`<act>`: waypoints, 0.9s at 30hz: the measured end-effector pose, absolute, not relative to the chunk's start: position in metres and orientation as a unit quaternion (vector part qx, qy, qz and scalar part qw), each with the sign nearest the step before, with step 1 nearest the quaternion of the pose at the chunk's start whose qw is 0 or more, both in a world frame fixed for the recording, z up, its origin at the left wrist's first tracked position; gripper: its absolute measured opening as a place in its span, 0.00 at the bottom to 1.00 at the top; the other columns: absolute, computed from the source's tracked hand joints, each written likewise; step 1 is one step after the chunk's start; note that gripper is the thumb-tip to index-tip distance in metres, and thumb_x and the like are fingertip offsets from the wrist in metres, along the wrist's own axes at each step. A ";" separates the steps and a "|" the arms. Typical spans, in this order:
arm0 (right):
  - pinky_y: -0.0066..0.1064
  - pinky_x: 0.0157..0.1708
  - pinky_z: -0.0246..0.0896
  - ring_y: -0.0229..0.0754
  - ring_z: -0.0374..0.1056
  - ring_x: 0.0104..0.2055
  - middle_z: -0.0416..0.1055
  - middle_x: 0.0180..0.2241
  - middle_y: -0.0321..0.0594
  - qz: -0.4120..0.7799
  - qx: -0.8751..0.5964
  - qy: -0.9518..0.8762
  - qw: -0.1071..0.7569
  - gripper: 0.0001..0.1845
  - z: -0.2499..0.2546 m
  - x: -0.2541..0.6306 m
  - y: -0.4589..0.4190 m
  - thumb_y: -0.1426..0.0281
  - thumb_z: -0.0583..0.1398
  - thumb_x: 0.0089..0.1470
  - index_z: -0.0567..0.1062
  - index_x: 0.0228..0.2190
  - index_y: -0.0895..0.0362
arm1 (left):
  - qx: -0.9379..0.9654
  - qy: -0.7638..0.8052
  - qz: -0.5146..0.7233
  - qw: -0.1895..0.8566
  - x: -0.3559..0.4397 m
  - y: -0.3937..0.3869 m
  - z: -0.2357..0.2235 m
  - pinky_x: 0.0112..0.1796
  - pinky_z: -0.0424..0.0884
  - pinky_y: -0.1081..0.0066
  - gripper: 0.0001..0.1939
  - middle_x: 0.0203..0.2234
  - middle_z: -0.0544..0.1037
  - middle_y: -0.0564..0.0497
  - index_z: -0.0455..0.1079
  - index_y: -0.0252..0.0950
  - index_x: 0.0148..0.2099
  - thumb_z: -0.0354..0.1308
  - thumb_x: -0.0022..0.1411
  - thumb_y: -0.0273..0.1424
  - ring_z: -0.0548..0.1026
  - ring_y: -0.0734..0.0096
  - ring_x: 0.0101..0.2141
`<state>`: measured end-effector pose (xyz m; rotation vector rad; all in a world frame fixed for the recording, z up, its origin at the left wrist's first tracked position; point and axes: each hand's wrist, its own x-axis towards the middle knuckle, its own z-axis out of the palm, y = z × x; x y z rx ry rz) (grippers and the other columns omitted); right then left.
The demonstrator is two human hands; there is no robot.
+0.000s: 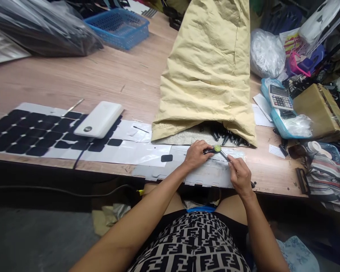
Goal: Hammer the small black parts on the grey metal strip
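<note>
My left hand (197, 154) is closed on a small black part, gripped between thumb and fingers. A round yellow-green piece (217, 148) sits at the end of that part. My right hand (240, 174) is wrapped round a slim dark tool (224, 155), whose tip meets the round piece. What kind of tool it is, I cannot make out. Just beyond my hands lies a large beige sack (206, 83), its mouth facing me. Several black parts (223, 136) show inside the mouth. Beneath my hands is a pale plastic sheet (158, 172) along the table edge.
On the left, a white power bank (99, 120) lies on sheets of black rounded stickers (31, 132). A blue basket (121, 28) stands farther back. To the right are a calculator (280, 97), a cardboard box (320, 109) and a striped cloth (328, 175).
</note>
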<state>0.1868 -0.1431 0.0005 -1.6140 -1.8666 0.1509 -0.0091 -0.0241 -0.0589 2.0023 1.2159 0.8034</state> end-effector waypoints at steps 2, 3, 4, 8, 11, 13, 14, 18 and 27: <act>0.32 0.44 0.71 0.41 0.73 0.41 0.76 0.39 0.42 0.059 -0.620 -0.710 0.329 0.19 0.001 0.181 -0.144 0.71 0.54 0.68 0.76 0.56 0.52 | 0.762 0.468 0.305 0.328 -0.008 -0.024 -0.057 0.44 0.66 0.62 0.07 0.34 0.78 0.52 0.78 0.40 0.40 0.70 0.57 0.31 0.72 0.63 0.40; 0.31 0.43 0.71 0.40 0.73 0.41 0.76 0.39 0.42 0.056 -0.623 -0.709 0.326 0.19 0.000 0.180 -0.144 0.71 0.54 0.68 0.76 0.56 0.52 | 0.761 0.469 0.303 0.330 -0.008 -0.024 -0.056 0.44 0.66 0.63 0.07 0.34 0.78 0.52 0.78 0.40 0.39 0.70 0.57 0.31 0.72 0.63 0.40; 0.30 0.42 0.70 0.40 0.73 0.40 0.76 0.38 0.41 0.051 -0.627 -0.709 0.320 0.19 -0.001 0.179 -0.144 0.71 0.54 0.68 0.76 0.56 0.51 | 0.761 0.470 0.302 0.331 -0.008 -0.024 -0.055 0.44 0.66 0.63 0.07 0.34 0.78 0.52 0.78 0.40 0.39 0.70 0.57 0.31 0.72 0.63 0.40; 0.28 0.37 0.69 0.40 0.73 0.39 0.76 0.36 0.40 0.032 -0.642 -0.708 0.294 0.18 -0.004 0.183 -0.146 0.70 0.55 0.67 0.78 0.53 0.51 | 0.760 0.472 0.300 0.331 -0.007 -0.024 -0.053 0.43 0.66 0.63 0.07 0.34 0.78 0.52 0.79 0.40 0.39 0.70 0.57 0.30 0.72 0.63 0.40; 0.29 0.39 0.69 0.40 0.74 0.40 0.76 0.37 0.41 0.025 -0.655 -0.692 0.302 0.18 -0.003 0.188 -0.147 0.70 0.54 0.68 0.78 0.54 0.52 | 0.761 0.469 0.298 0.333 -0.007 -0.024 -0.052 0.43 0.66 0.63 0.08 0.34 0.78 0.52 0.79 0.40 0.40 0.70 0.57 0.30 0.72 0.63 0.40; 0.29 0.40 0.69 0.40 0.74 0.41 0.76 0.38 0.41 0.022 -0.660 -0.684 0.309 0.18 -0.002 0.191 -0.148 0.70 0.54 0.68 0.78 0.54 0.52 | 0.763 0.468 0.298 0.332 -0.007 -0.024 -0.052 0.43 0.66 0.62 0.08 0.34 0.78 0.52 0.79 0.40 0.40 0.70 0.57 0.30 0.72 0.63 0.40; 0.29 0.40 0.69 0.40 0.74 0.41 0.77 0.38 0.41 0.022 -0.661 -0.684 0.308 0.18 -0.002 0.193 -0.148 0.70 0.54 0.68 0.78 0.54 0.52 | 0.763 0.468 0.298 0.331 -0.007 -0.024 -0.053 0.43 0.66 0.62 0.07 0.33 0.78 0.52 0.79 0.40 0.40 0.70 0.57 0.30 0.71 0.63 0.40; 0.28 0.38 0.68 0.40 0.73 0.40 0.76 0.37 0.40 0.009 -0.652 -0.703 0.283 0.18 -0.007 0.196 -0.147 0.69 0.54 0.68 0.78 0.53 0.51 | 0.765 0.467 0.302 0.325 -0.007 -0.024 -0.053 0.43 0.66 0.63 0.07 0.33 0.77 0.52 0.79 0.40 0.40 0.69 0.57 0.31 0.72 0.63 0.40; 0.33 0.40 0.64 0.43 0.68 0.38 0.74 0.34 0.41 -0.096 -0.656 -0.710 0.236 0.15 -0.025 0.227 -0.132 0.70 0.56 0.65 0.80 0.48 0.52 | 0.766 0.464 0.309 0.320 -0.008 -0.027 -0.054 0.42 0.67 0.62 0.04 0.33 0.77 0.52 0.78 0.40 0.37 0.66 0.57 0.31 0.72 0.61 0.40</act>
